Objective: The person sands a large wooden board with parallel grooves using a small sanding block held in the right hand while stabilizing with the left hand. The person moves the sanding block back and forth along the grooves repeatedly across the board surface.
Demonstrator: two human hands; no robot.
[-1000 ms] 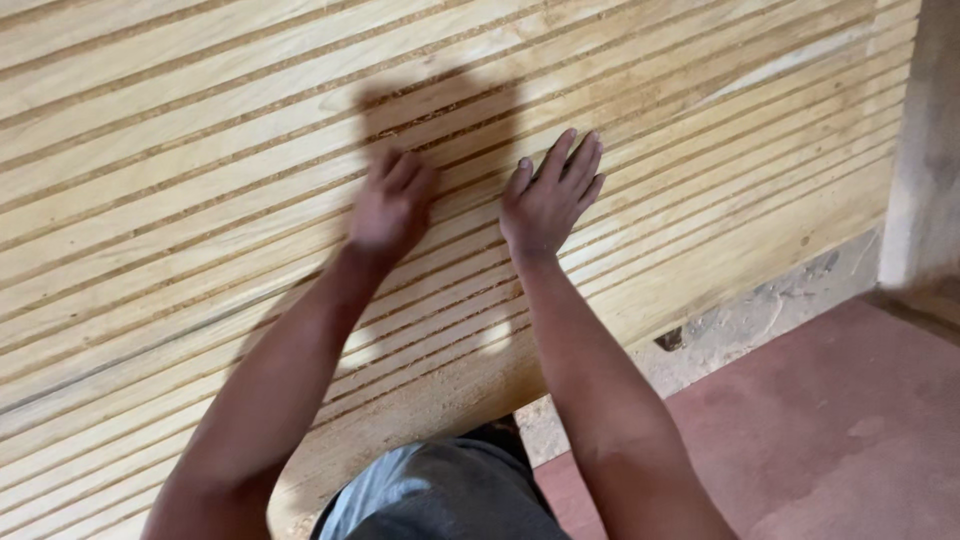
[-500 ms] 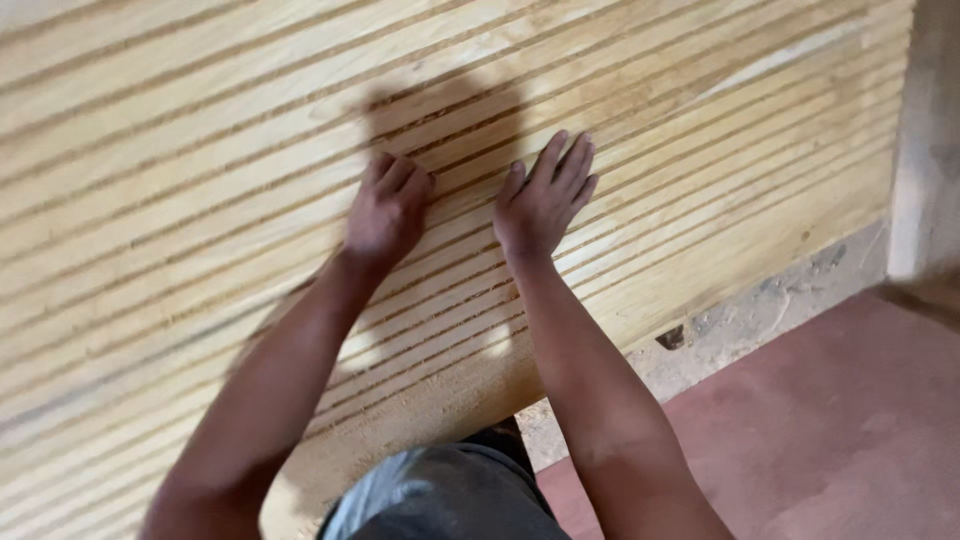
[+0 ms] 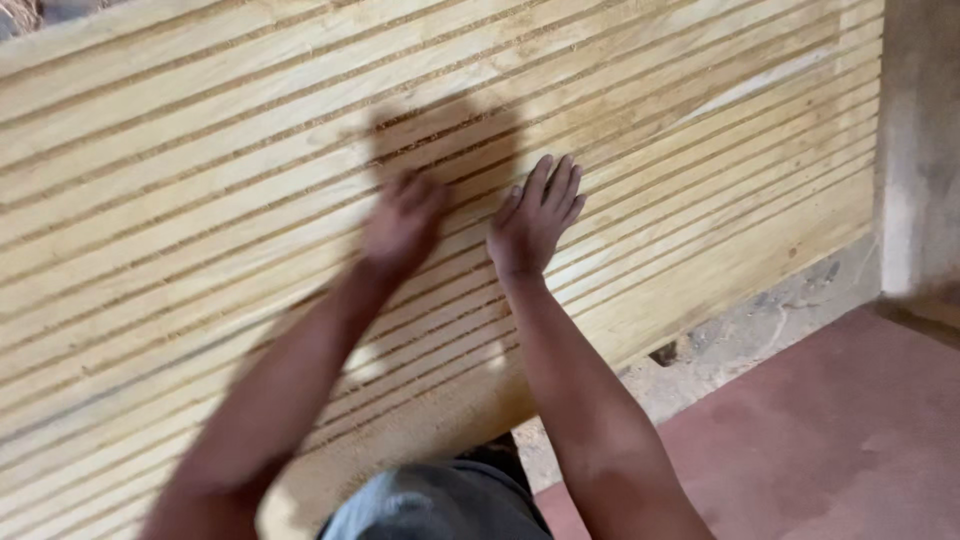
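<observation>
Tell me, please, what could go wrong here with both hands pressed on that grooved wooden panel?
The right hand lies flat with fingers spread across the raw grooves of the wooden panel, so a splinter is possible if it slides along the grain. The left hand is blurred, apparently rubbing the surface, which may raise the same risk. The panel's lower edge ends near the rough concrete strip; it might slip or scrape there.

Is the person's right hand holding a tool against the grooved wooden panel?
No, the right hand lies flat and empty on the grooved wooden panel.
</observation>
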